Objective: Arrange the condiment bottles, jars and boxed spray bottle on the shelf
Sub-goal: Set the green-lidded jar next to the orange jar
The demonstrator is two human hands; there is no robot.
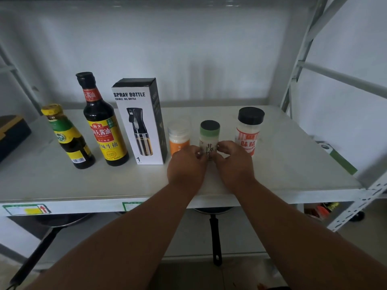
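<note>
White metal shelf (293,164) against a pale wall, six condiment items standing in a row across mid-frame.

Both hands meet at frame centre on the green-banded jar (209,135): left hand (186,164) and right hand (234,162) pinch its lower label from either side. Left of it stand the orange-labelled jar (178,136), spray bottle box (139,122), soy sauce bottle (102,124) and yellow-capped bottle (67,137); the black-lidded jar (249,130) stands at right.

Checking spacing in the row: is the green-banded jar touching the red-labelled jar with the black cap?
Apart. The head view shows bare shelf between the green-banded jar and the red-labelled jar.
</note>
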